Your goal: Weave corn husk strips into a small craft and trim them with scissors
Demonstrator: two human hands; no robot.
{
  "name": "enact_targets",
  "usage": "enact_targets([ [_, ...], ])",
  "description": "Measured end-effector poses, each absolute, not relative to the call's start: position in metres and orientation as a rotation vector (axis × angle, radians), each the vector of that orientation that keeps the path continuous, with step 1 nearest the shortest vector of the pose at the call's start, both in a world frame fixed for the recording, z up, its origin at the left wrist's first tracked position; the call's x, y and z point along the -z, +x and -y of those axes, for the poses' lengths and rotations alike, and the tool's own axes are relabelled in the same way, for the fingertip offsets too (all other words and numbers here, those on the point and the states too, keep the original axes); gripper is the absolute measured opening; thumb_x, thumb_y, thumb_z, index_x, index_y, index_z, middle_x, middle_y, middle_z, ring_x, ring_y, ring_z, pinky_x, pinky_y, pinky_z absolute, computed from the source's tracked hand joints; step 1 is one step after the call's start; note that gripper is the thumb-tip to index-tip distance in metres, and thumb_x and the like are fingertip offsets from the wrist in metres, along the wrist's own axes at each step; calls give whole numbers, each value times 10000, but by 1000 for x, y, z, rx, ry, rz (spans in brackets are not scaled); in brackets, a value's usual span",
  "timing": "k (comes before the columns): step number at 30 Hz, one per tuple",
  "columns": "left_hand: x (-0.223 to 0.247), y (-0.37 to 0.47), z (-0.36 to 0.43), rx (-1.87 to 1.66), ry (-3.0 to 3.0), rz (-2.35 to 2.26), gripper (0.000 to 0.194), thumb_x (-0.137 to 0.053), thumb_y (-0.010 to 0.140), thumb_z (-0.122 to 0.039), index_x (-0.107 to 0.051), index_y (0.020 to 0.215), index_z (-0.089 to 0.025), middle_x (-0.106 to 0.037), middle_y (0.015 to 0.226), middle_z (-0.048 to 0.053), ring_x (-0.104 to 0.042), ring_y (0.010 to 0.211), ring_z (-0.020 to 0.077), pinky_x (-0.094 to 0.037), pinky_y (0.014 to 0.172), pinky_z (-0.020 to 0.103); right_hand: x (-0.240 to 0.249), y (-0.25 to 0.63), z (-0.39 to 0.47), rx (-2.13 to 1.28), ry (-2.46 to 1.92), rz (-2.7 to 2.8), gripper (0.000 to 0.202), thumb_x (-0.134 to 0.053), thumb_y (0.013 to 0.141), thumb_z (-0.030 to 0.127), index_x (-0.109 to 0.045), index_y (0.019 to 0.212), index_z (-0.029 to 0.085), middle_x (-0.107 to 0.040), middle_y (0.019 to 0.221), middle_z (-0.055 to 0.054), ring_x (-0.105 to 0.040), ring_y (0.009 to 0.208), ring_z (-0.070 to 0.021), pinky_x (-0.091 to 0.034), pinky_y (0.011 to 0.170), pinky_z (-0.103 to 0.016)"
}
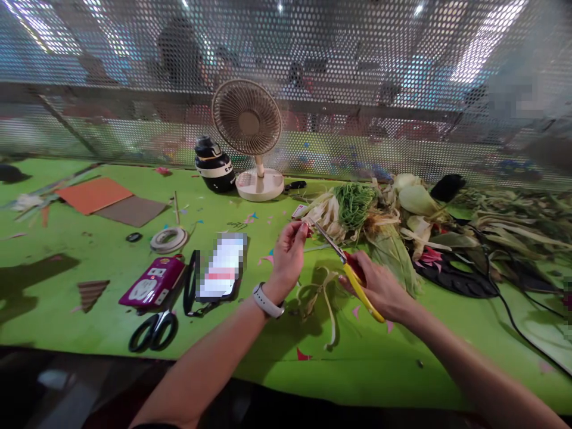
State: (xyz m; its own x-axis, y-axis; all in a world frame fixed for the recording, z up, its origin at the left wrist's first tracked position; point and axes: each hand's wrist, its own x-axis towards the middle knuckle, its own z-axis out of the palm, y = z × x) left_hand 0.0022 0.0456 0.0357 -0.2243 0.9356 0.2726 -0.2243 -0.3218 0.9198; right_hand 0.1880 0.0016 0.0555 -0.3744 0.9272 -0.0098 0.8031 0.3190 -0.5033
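Note:
Near the middle of the view, my left hand (290,253), with a pale watch on its wrist, pinches a small reddish piece (308,229) between thumb and fingertips. My right hand (378,286) is wrapped round the yellow handles of a pair of scissors (357,289). The scissors' metal blades point up and left, their tips close beside the left fingertips. Whether the blades touch the small piece cannot be made out. Below and between the hands, a pale stringy husk (329,307) lies on the green tabletop (250,348).
Corn husks (413,199) and a green stringy bundle (355,205) lie behind my right hand. A fan (248,119), black bottle (214,167), phone (223,265), tape roll (168,239), purple packet (154,283) and black-handled scissors (153,330) stand or lie leftward. Cables run at right.

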Motion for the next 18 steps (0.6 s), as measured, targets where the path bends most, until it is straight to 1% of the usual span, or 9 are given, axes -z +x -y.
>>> enact_targets([
  [5, -35, 4, -44, -1692, 1150, -1017, 236, -600, 820, -434, -584, 825, -198, -578, 762, 3, -522, 730, 125, -444, 739, 256, -58, 177, -7, -571, -1576, 2310, 317, -455, 863, 494, -424, 964, 195, -585, 735, -21, -552, 613, -195, -379, 578, -298],
  [11, -34, 7, -41, -1690, 1152, -985, 234, -567, 845, -442, -566, 846, -209, -550, 776, 0, -487, 721, 121, -429, 711, 242, -55, 173, -8, -493, -1575, 2321, 292, -459, 866, 484, -407, 935, 205, -564, 670, 0, -549, 563, -187, -364, 542, -277],
  [14, -36, 9, -38, -1675, 1149, -997, 239, -555, 850, -453, -558, 833, -215, -533, 751, -6, -469, 703, 123, -419, 690, 239, -55, 171, -8, -409, -1599, 2330, 311, -466, 864, 486, -419, 965, 196, -585, 694, -16, -570, 580, -194, -361, 546, -274],
  [18, -38, 11, -35, -1689, 1131, -994, 241, -546, 853, -459, -537, 820, -221, -527, 752, -10, -462, 701, 124, -413, 703, 240, -57, 169, -8, -323, -1604, 2346, 332, -474, 857, 489, -433, 985, 185, -603, 699, -30, -578, 579, -198, -344, 538, -268],
])
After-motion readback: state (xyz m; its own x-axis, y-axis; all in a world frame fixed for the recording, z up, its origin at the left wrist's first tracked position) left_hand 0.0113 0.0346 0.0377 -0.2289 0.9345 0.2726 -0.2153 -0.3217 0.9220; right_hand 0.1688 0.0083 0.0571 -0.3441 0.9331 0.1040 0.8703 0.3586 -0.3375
